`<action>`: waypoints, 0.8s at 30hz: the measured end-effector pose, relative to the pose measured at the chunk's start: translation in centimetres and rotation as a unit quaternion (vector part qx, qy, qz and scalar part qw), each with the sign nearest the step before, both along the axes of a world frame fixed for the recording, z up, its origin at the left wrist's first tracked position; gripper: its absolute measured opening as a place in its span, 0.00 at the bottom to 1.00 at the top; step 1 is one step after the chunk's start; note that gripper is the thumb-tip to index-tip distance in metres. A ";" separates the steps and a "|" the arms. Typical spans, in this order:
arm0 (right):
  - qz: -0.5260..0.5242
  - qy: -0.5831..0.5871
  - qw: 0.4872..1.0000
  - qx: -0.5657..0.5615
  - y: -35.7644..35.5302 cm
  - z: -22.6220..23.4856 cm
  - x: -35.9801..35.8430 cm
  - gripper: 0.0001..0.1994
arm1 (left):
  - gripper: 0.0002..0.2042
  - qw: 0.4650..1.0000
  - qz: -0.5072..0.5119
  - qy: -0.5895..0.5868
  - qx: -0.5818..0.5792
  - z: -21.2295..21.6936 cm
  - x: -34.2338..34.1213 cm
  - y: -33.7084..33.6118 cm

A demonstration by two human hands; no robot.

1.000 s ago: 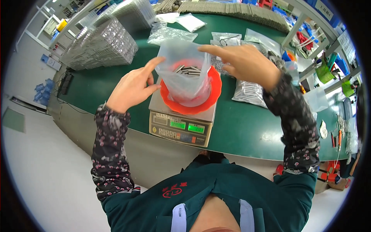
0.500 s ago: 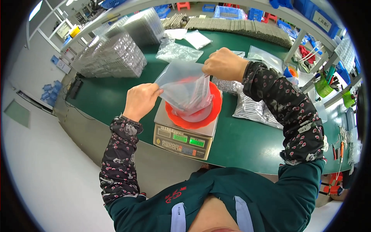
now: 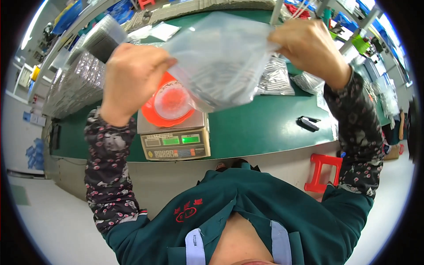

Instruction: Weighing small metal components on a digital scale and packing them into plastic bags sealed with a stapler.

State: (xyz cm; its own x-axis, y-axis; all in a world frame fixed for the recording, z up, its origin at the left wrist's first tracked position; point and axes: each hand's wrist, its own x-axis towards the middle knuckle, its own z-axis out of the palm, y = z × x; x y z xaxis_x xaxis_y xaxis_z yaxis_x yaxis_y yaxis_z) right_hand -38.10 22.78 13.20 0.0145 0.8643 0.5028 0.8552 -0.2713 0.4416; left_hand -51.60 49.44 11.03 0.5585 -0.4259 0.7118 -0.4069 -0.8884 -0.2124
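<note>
A clear plastic bag [image 3: 221, 62] is stretched between my two hands, lifted above the green table. My left hand [image 3: 132, 79] pinches its left corner, and my right hand [image 3: 309, 48] grips the opposite corner. The lower part of the bag looks darker, but I cannot tell whether anything lies inside. Below my left hand a digital scale [image 3: 176, 152] with lit green displays carries an orange-red bowl [image 3: 155, 116]. A pale round piece [image 3: 171, 101] shows inside that bowl. Behind the bag's right side lies a clear bag of metal pins [image 3: 277, 78].
Stacked clear plastic trays [image 3: 75, 84] stand at the left of the table [image 3: 256, 132]. A black stapler-like tool [image 3: 308, 123] rests near the front edge. White packets [image 3: 164, 31] lie at the back. A red stool [image 3: 323, 171] is on the floor at right.
Both hands have raised the plastic bag off the bowl, toward me and to the right of the scale. The view has shifted right, bringing the black tool and the red stool into sight.
</note>
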 end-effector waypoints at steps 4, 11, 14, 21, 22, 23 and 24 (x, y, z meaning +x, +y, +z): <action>-0.076 0.078 0.994 -0.023 -6.5 -2.9 -1.4 0.03 | 0.02 0.992 -0.067 0.106 -0.011 -3.0 2.2 -5.0; -0.155 0.227 0.959 -0.076 -11.6 -11.8 -3.0 0.03 | 0.07 0.966 -0.111 0.232 -0.019 -12.0 3.9 -9.7; -0.158 0.298 0.940 -0.054 -12.7 -12.4 -3.0 0.04 | 0.08 0.958 -0.120 0.249 -0.078 -11.6 3.7 -10.5; -0.054 0.520 0.850 0.064 -11.9 -11.9 -2.0 0.22 | 0.08 0.921 -0.140 0.342 -0.122 -11.2 4.0 -7.9; -0.039 0.605 0.784 0.130 -12.0 -12.3 -2.1 0.31 | 0.08 0.920 -0.137 0.344 -0.127 -11.1 3.9 -7.8; -0.037 0.608 0.783 0.126 -11.7 -12.7 -2.3 0.31 | 0.08 0.914 -0.140 0.355 -0.137 -11.0 3.9 -7.8; -0.017 0.637 0.753 0.164 -11.0 -13.3 -2.6 0.40 | 0.08 0.908 -0.142 0.366 -0.146 -10.8 3.9 -7.8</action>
